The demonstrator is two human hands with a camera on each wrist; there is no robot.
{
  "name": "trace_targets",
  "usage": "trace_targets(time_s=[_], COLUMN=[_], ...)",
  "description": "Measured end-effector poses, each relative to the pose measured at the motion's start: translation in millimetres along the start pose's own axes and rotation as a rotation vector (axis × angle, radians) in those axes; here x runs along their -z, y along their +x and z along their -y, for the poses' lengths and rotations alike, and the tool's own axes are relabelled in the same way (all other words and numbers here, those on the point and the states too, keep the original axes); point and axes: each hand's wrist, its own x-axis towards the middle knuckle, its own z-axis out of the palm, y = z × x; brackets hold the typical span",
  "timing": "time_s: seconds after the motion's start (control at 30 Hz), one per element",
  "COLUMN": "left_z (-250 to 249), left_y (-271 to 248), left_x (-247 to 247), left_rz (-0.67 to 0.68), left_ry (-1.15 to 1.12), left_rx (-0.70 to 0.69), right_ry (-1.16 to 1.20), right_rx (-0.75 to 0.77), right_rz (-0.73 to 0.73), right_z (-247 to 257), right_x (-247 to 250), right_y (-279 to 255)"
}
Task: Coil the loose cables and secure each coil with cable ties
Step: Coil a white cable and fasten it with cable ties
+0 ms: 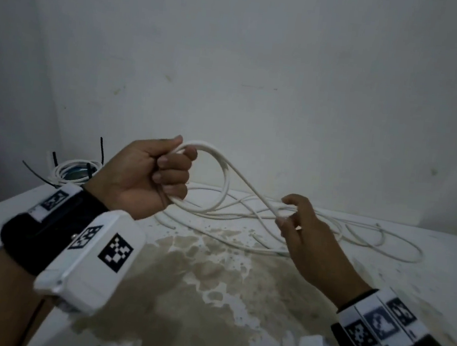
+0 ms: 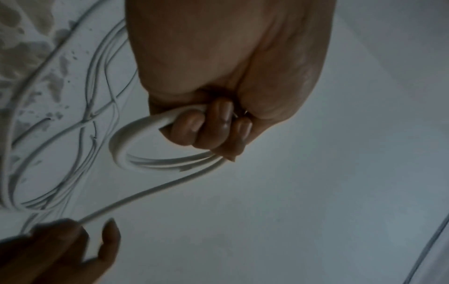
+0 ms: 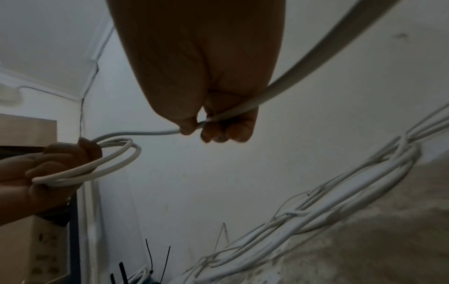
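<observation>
the left hand [image 1: 148, 175] is clenched around a few loops of white cable [image 1: 223, 172], held up above the table [image 1: 236, 300]. the right hand [image 1: 304, 231] pinches the strand running off the coil between thumb and fingers. the rest of the cable lies loose on the stained table. a tied coil [image 1: 74, 169] with black ties [image 1: 101, 149] sits at the far left.

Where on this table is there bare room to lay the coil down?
Free: the stained patch of table between both wrists, nearer than the loose cable. Crowded: that cable's tangle across the far side, and the tied coil at the far left corner.
</observation>
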Motion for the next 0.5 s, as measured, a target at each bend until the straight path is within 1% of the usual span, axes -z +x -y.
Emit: trace_targets(time_s=[0.07,0.1,0.13,0.2,0.27,0.33,0.37,0.43,0.5], left_z=[4.2,7.4,10.1,13.4,11.3,2.4,-2.7,-12.9,-20.2], left_y=[-2.8,-3.5,-4.3,-5.0,-3.8,-1.5,-0.5,-1.2,-3.0], left_x=[-1.0,0.4,2.4,7.3,11.4,17.5,22.4,35.1,34.8], left_rz=[-0.008,0.021,0.079,0.203,0.283,0.280,0.276,0.270,0.183], left_ry=[0.062,0.082,0.094,0.080,-0.017,-0.101,-0.131,-0.186,-0.177], left_rx=[0.050,0.101,0.155,0.217,0.204,0.162,0.148,0.121,0.079], right_ry=[-0.034,-0.050,-0.071,-0.110,-0.118,-0.150,-0.162,-0.163,-0.135], right_rx=[0.015,0.006,-0.008,-0.022,0.016,0.120,0.160,0.178,0.143], right_rz=[-0.173,-0.255,-0.313,-0.345,-0.313,-0.234,-0.173,-0.011,0.137], right_z=[0.5,-0.7,-3.2,-6.1,-5.9,-7.4,-9.4,-10.6,-7.7], right_x=[4.1,6.7,8.1,7.6,2.8,-2.8,-5.2,-5.2,-3.5], right_y=[2.1,4.9,8.1,12.2,10.0,4.2,1.1,-2.4,-4.3])
